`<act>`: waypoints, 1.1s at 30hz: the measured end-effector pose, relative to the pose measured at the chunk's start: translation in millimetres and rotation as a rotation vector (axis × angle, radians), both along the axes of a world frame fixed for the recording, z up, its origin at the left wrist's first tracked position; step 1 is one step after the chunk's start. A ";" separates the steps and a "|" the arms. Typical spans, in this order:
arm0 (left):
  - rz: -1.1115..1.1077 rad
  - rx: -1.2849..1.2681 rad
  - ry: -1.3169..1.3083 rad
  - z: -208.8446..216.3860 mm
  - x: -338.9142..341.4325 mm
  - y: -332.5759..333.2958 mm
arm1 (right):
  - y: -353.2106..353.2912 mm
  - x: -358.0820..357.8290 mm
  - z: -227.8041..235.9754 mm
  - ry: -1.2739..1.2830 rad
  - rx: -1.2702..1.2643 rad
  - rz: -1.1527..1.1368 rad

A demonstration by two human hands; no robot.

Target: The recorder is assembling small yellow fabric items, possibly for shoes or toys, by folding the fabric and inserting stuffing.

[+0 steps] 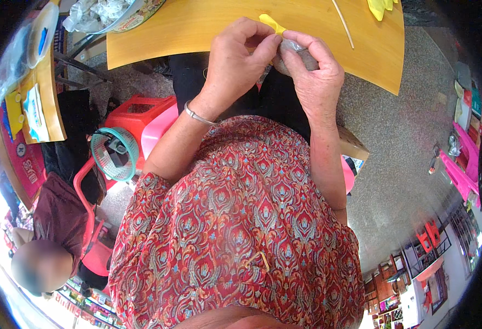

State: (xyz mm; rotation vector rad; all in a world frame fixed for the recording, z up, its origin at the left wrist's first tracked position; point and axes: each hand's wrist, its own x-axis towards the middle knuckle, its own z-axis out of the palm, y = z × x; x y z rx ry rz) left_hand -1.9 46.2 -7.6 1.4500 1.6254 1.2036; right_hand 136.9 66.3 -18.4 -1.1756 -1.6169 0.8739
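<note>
Both hands meet over the near edge of the yellow table. My left hand [235, 57] is closed, thumb and forefinger pinching at the base of a limp yellow piece [272, 23] that looks like a balloon. My right hand [316, 68] grips a small clear plastic bag [301, 55] with a greyish filling, its thumb pressed on the side. The yellow piece touches the top of the bag where the fingertips come together. How the two are joined is hidden by the fingers.
A thin pale stick [343, 23] and more yellow pieces [381, 7] lie on the table [159, 44]. A bowl [137, 15] of small filled plastic bags stands at upper left. Left of me are a red stool [137, 112], a turquoise basket [101, 145] and another person [60, 219].
</note>
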 end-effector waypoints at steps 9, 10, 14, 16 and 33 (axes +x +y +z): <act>-0.103 -0.157 -0.427 -6.6 -12.6 -3.6 | -1.9 -0.9 3.2 0.136 -0.250 -0.120; -0.144 -0.176 -0.367 -7.1 -14.3 -4.2 | -1.2 -0.3 6.2 0.076 -0.191 -0.116; -0.205 -0.084 -0.145 -5.8 -13.6 -5.5 | 1.5 1.0 -1.4 -0.111 0.000 -0.119; -0.179 0.022 -0.033 -8.4 -8.3 -7.2 | -0.1 1.3 -6.4 -0.065 -0.029 -0.127; -0.255 -0.062 -0.176 -12.9 3.2 -4.5 | 1.6 7.1 -0.9 0.441 -0.497 -0.140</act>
